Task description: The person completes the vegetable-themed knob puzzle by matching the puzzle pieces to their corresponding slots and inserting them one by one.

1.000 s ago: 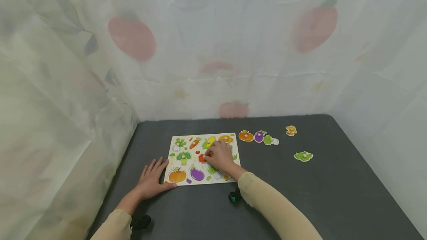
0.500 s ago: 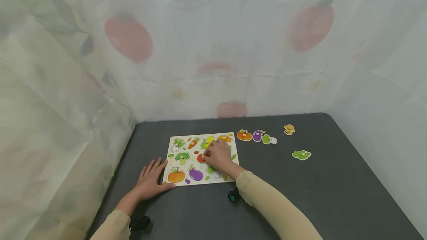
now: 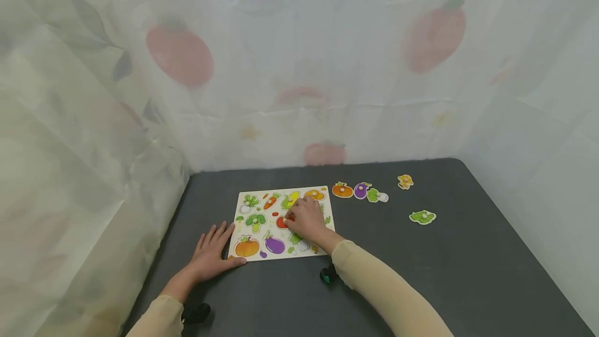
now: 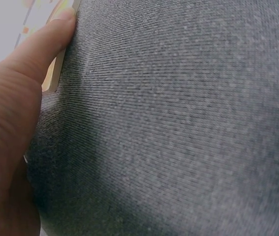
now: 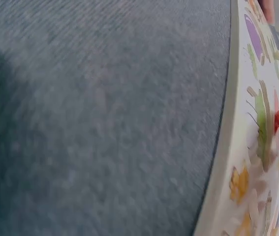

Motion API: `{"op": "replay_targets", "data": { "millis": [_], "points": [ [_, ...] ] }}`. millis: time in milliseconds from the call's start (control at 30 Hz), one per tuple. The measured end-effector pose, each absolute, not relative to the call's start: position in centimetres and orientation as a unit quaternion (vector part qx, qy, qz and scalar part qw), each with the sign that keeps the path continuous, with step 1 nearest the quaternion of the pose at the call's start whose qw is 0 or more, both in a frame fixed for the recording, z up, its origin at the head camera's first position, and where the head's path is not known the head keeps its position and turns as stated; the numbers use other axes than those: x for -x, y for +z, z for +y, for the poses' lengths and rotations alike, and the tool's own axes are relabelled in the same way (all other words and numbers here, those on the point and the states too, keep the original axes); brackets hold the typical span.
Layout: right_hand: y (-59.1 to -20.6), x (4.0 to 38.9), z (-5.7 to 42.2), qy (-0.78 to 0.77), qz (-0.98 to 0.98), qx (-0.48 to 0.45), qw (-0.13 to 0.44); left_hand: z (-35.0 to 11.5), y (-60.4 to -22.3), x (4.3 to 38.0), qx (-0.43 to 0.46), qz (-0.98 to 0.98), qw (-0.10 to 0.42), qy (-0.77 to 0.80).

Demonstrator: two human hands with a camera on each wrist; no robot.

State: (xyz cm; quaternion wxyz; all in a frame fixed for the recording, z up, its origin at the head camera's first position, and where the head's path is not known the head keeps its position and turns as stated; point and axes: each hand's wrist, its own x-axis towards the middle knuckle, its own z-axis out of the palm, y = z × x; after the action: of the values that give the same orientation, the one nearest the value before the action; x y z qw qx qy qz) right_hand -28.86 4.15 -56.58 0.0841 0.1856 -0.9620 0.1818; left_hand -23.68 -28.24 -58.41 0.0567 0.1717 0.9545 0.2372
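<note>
Right hand (image 3: 306, 219): fingers curling, pinching the red piece (image 3: 282, 221) on the puzzle board (image 3: 283, 222).
Left hand (image 3: 211, 252): lying flat and open, thumb touching the board's 7 o'clock corner.

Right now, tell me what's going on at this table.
A person is working on a vegetable peg puzzle board on a dark table. The right hand pinches a red piece in the middle of the board, while the left hand lies flat, thumb against the board's near corner. Five loose pieces, including a green one, lie on the table to the right.
</note>
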Motion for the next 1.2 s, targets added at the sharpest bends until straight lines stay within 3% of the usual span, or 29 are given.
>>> {"op": "replay_targets", "data": {
  "millis": [200,500,867,1200],
  "points": [
    [-56.2,28.9,7.0,0.216,-0.955,-0.191,0.064,-28.3,-58.5,24.0,-0.165,0.960,0.072,0.215],
    [-55.0,27.9,17.3,0.268,-0.943,-0.140,0.141,-27.9,-57.4,23.7,-0.155,0.963,0.088,0.203],
    [-56.0,21.8,31.4,0.213,-0.959,0.007,0.187,-27.9,-57.4,23.7,-0.152,0.962,0.095,0.208],
    [-56.1,18.7,35.8,0.201,-0.958,0.053,0.198,-27.8,-57.3,23.7,-0.151,0.962,0.098,0.205]
  ]
}}
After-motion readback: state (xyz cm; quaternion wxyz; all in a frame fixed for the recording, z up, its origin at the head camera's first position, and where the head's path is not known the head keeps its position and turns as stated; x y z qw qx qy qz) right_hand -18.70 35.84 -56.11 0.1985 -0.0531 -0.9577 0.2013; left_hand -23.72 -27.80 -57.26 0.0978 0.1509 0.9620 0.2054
